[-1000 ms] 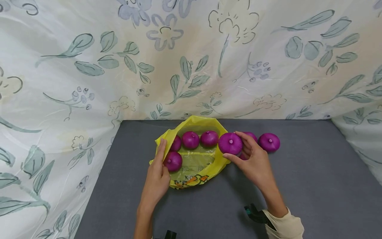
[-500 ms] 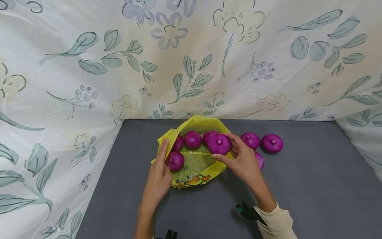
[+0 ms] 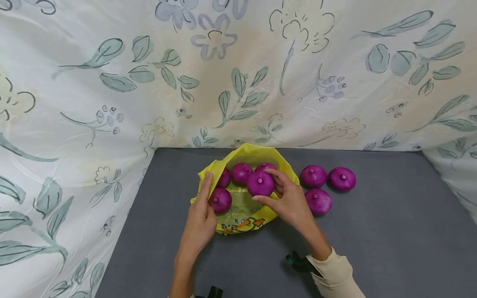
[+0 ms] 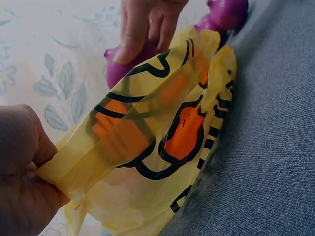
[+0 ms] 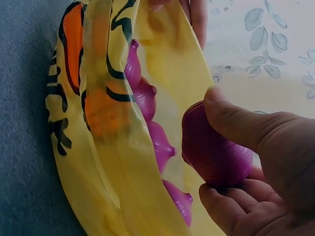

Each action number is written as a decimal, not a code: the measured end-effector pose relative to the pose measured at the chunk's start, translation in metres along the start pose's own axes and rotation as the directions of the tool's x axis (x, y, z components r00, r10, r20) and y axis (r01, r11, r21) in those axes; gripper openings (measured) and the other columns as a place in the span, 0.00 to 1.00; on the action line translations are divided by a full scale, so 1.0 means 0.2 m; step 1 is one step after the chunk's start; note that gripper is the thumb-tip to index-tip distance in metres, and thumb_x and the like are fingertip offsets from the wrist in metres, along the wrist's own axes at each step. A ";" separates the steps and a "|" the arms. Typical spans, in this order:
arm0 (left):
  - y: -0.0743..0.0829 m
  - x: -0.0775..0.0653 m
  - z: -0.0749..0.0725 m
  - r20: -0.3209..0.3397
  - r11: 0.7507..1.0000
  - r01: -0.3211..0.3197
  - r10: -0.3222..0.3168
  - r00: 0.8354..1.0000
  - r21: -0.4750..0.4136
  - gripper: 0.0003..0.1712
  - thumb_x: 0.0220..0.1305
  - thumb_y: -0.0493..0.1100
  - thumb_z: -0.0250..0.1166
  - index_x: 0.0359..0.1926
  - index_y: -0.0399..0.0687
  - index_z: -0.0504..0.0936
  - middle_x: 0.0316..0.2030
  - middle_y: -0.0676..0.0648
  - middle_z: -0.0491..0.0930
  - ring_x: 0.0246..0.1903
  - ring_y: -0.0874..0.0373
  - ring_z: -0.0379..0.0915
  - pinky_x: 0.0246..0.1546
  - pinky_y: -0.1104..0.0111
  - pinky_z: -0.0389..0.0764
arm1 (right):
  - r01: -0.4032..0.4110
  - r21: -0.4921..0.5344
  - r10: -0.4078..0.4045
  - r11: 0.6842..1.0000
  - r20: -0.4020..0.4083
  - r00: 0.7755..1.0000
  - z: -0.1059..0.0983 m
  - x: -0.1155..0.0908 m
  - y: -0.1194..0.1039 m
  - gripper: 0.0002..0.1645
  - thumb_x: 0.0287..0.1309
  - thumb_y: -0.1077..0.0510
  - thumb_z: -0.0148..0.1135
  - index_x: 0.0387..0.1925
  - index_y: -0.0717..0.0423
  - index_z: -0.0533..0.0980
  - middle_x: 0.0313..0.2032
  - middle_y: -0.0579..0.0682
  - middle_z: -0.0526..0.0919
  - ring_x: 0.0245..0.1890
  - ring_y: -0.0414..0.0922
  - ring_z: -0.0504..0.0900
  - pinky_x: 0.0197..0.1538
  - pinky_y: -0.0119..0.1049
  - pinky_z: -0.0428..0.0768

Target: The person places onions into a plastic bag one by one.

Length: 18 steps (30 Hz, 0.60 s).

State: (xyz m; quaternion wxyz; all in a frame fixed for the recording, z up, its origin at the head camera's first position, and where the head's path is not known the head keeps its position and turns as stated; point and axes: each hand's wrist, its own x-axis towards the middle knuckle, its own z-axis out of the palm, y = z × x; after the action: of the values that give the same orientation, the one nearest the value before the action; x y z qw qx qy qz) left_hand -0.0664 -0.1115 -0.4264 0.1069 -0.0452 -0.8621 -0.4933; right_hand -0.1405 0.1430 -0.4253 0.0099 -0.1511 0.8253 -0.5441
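A yellow plastic bag (image 3: 238, 157) with orange and black print lies with its mouth spread wide on the grey table. Its left edge is pinched by my left hand (image 3: 200, 223), thumb and fingers on the plastic in the left wrist view. My right hand (image 3: 292, 203) grips a purple onion (image 3: 260, 183) over the bag's opening, thumb on one side and fingers on the other. Several more onions sit inside, among them a front-left onion (image 3: 220, 200) and a back onion (image 3: 242, 173). In the right wrist view the held onion (image 5: 211, 147) is apart from those in the bag.
Three loose onions rest on the table right of the bag: a near one (image 3: 318, 202), a back one (image 3: 313, 176) and a far-right one (image 3: 342, 179). A floral cloth (image 3: 238, 82) hangs behind the grey table (image 3: 391, 215) and down its left side.
My right hand has carried its onion leftward from the bag's right rim to over the opening, uncovering the loose onions behind it. The left hand keeps its hold on the bag.
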 end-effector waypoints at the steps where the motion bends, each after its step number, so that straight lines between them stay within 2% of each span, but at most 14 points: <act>1: 0.00 0.00 0.00 0.000 1.000 -0.001 0.001 1.000 0.000 0.48 0.70 0.22 0.48 0.86 0.57 0.53 0.84 0.54 0.51 0.80 0.60 0.50 0.58 0.78 0.62 | 0.000 0.003 0.000 1.000 0.003 1.000 0.01 0.00 0.00 0.52 0.49 0.50 0.86 0.74 0.50 0.71 0.70 0.50 0.78 0.66 0.49 0.81 0.62 0.43 0.80; 5: 0.00 0.00 0.01 0.004 1.000 0.002 -0.002 1.000 0.003 0.48 0.71 0.22 0.47 0.86 0.57 0.52 0.84 0.54 0.50 0.82 0.60 0.46 0.66 0.83 0.57 | -0.009 0.024 0.009 1.000 0.017 1.000 0.04 0.01 0.00 0.50 0.50 0.51 0.86 0.73 0.52 0.71 0.69 0.49 0.79 0.66 0.48 0.81 0.63 0.42 0.80; 10: 0.00 0.00 0.01 0.000 1.000 -0.001 0.001 1.000 0.008 0.48 0.71 0.22 0.48 0.86 0.57 0.53 0.84 0.54 0.51 0.82 0.61 0.45 0.71 0.83 0.53 | -0.011 0.006 0.011 1.000 0.013 1.000 0.08 0.02 -0.01 0.48 0.50 0.50 0.86 0.70 0.52 0.73 0.68 0.49 0.80 0.66 0.48 0.81 0.63 0.42 0.79; 14: 0.00 0.00 0.01 0.001 1.000 -0.005 0.005 1.000 0.012 0.48 0.70 0.22 0.49 0.86 0.57 0.52 0.84 0.54 0.51 0.82 0.60 0.46 0.68 0.83 0.56 | -0.021 -0.017 0.021 1.000 0.010 1.000 0.11 0.03 -0.02 0.48 0.49 0.48 0.86 0.70 0.52 0.73 0.68 0.50 0.81 0.65 0.50 0.82 0.63 0.44 0.80; 18: 0.00 0.00 0.01 0.000 1.000 0.004 -0.004 1.000 0.024 0.49 0.70 0.22 0.49 0.86 0.57 0.52 0.84 0.54 0.51 0.80 0.59 0.50 0.63 0.75 0.65 | -0.039 -0.012 0.039 0.999 0.030 0.999 0.14 0.02 -0.02 0.49 0.49 0.48 0.86 0.70 0.52 0.73 0.67 0.50 0.81 0.65 0.49 0.82 0.63 0.44 0.80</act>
State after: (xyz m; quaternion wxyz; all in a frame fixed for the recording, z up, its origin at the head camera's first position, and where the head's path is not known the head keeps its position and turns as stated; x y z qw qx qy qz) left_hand -0.0668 -0.1106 -0.4277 0.1064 -0.0424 -0.8681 -0.4830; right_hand -0.1390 0.1164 -0.4327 0.0322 -0.1432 0.8309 -0.5367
